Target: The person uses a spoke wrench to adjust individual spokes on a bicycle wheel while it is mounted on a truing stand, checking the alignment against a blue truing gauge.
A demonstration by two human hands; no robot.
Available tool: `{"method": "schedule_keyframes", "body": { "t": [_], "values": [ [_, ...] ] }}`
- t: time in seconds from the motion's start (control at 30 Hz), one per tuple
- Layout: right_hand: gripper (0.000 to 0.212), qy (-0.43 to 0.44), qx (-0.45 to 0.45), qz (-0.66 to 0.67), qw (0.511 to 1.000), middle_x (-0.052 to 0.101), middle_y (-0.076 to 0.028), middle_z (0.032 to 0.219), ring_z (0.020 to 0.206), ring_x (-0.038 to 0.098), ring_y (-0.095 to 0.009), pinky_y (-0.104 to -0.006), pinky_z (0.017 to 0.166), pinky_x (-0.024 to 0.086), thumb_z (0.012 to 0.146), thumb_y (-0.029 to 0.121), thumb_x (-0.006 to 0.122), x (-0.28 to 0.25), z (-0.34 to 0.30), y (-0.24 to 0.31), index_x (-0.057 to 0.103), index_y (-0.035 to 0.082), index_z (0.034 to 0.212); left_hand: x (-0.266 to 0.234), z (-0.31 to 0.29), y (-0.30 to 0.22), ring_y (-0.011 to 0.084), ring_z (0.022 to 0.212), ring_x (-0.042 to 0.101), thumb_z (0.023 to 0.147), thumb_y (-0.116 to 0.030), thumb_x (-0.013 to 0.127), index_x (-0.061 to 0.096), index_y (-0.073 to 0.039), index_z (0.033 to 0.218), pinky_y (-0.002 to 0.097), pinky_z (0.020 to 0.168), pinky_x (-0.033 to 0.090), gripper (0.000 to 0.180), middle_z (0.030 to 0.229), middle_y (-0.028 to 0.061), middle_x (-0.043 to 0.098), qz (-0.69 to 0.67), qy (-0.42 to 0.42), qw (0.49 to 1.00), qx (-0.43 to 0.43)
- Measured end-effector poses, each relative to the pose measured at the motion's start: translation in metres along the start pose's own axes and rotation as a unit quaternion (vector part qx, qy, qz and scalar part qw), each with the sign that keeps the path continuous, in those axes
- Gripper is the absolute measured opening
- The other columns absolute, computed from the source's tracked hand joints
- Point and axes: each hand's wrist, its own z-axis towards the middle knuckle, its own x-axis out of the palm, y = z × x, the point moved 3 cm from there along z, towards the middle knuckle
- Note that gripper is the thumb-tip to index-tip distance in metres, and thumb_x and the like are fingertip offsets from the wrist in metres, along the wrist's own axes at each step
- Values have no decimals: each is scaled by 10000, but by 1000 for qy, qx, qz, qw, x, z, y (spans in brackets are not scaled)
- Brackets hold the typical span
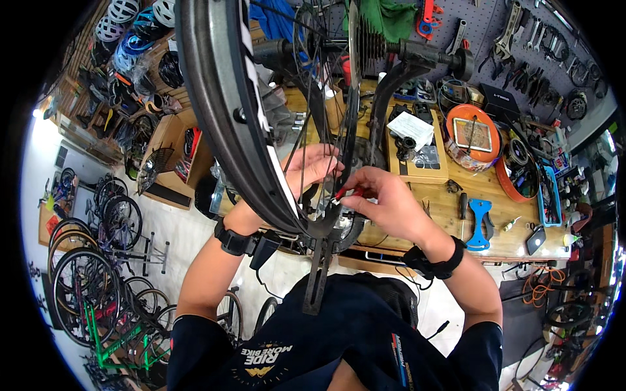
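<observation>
A bicycle wheel with a deep black rim [228,111] stands upright in a dark metal truing stand [386,88]. Its cassette [372,45] is at the top, between the stand's arms. My right hand [385,199] is closed in a pinch on a small red spoke wrench [351,191], close to the spokes near the lower rim. My left hand [310,168] reaches in from the other side, partly hidden by rim and spokes. Its fingers are drawn together at the spokes; what they grip, if anything, does not show.
The wooden bench [430,218] carries a cardboard box [417,166] with papers and parts, an orange round tray [473,135], a screwdriver [463,212], a blue tool [480,225] and a phone [536,240]. Tools hang on a pegboard [486,29]. Bicycles [98,287] fill the left.
</observation>
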Motion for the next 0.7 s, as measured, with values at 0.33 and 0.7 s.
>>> {"method": "schedule_keyframes", "body": {
  "t": [0.33,0.7],
  "values": [
    [325,-12,10,-21,1000,677,-120,863,756,633,-135,-293,716,531,789,51,776,1,8,8,612,-65,1044,-2,1,3,156,1129,586,1012,-352,534,507,-32,1347,304,989,453,463,1197,78,623,36,3,999,-7],
    [306,6,7,61,998,656,-56,817,712,587,-75,-258,668,520,809,79,783,8,18,-6,633,-62,1035,-5,1,8,145,1126,578,1015,-337,534,513,-34,1342,299,990,446,446,1204,65,612,35,-6,999,-8]
  ]
}}
